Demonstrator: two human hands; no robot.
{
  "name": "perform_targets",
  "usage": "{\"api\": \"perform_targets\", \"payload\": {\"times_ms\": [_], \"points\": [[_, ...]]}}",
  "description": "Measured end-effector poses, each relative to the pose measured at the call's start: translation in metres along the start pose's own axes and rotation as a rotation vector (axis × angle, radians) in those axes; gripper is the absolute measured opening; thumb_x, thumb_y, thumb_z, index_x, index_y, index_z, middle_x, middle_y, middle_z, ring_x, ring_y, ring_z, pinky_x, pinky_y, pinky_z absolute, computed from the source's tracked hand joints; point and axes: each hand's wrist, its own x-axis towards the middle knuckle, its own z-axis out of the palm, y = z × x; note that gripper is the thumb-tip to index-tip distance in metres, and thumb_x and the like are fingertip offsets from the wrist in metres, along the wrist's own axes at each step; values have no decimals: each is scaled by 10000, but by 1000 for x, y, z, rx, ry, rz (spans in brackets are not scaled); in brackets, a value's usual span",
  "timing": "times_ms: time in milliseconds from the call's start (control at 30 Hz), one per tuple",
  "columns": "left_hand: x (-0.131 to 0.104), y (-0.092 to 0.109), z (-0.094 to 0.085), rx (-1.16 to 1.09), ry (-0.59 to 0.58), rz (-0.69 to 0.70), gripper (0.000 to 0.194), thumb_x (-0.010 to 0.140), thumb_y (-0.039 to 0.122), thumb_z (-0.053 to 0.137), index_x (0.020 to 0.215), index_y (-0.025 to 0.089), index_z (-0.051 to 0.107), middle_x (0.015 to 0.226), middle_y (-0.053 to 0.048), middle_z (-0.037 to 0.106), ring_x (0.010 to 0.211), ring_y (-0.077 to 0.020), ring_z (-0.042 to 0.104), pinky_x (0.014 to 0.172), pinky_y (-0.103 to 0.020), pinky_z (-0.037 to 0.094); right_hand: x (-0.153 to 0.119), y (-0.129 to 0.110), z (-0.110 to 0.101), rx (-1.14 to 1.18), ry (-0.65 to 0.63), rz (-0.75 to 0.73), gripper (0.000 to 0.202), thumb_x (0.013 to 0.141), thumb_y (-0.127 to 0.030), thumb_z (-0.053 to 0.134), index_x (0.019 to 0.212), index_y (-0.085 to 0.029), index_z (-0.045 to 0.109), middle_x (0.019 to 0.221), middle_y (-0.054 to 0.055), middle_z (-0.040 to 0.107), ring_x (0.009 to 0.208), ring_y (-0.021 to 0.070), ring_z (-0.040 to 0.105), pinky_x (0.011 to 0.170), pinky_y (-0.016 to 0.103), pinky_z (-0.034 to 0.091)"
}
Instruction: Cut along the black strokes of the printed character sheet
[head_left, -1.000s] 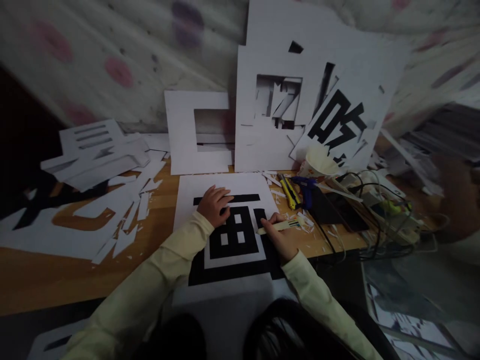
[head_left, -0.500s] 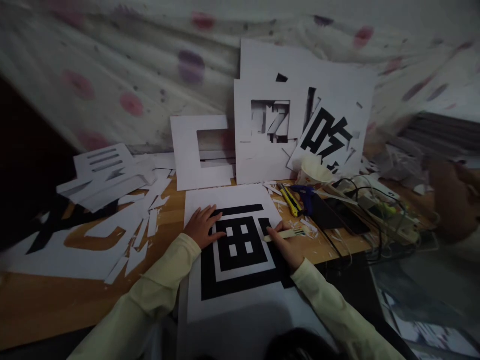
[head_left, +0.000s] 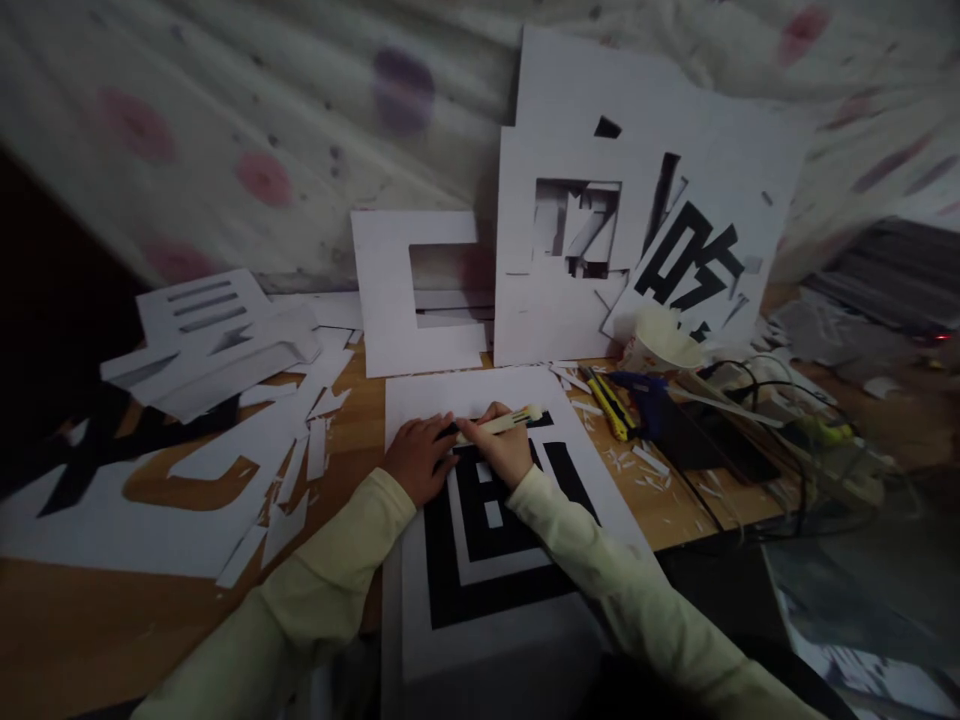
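Observation:
A white board (head_left: pixel 622 500) with black block shapes lies in front of me, partly hidden by my hands and sleeves. My left hand (head_left: pixel 420 457) rests on its upper left part, fingers spread over the black shapes. In my right hand (head_left: pixel 504 447) is a pale pen-like tool (head_left: pixel 510 420), gripped between thumb and fingers. Its tip points left, close to my left fingertips, at the top of the black shapes. A black shape with small white windows (head_left: pixel 493 515) shows below my right hand.
Cut white boards (head_left: pixel 551 320) lean against the patterned curtain. A yellow cutter (head_left: pixel 609 404), blue glue gun (head_left: pixel 640 388), paper cup (head_left: pixel 660 345) and cables lie right. Paper scraps (head_left: pixel 291 460) and cut sheets cover the left side.
My right hand has moved left with the tool, from the board's right side to beside my left hand. The camera view has shifted slightly. The blurred hand at the far right has lowered.

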Motion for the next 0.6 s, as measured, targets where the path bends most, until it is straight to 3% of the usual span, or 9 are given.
{"api": "perform_targets", "payload": {"times_ms": [133, 300, 600], "points": [[1, -6, 1, -58, 41, 22, 282, 893, 208, 474, 1129, 196, 628, 1358, -77, 538, 1222, -264, 517, 991, -494, 425, 0, 18, 2, -88, 11, -59, 409, 609, -403, 750, 541, -223, 389, 482, -88, 403, 456, 81, 362, 451, 239, 308], [1, -14, 5, -126, 96, 51, 346, 889, 123, 436, 1193, 184, 589, 1310, -66, 583, 1232, -227, 517, 1003, -464, 436, 2, 20, -1, -198, -50, -147, 357, 682, -325, 644, 521, -229, 340, 469, -87, 355, 450, 78, 334, 457, 238, 291], [0, -14, 3, -166, 58, 22, 348, 883, 123, 439, 1182, 190, 604, 1319, -56, 575, 1257, -223, 496, 1026, -466, 411, 3, 19, 3, -260, -72, -161, 343, 712, -306, 626, 543, -237, 335, 476, -84, 367, 445, 81, 345, 459, 240, 304]]}}
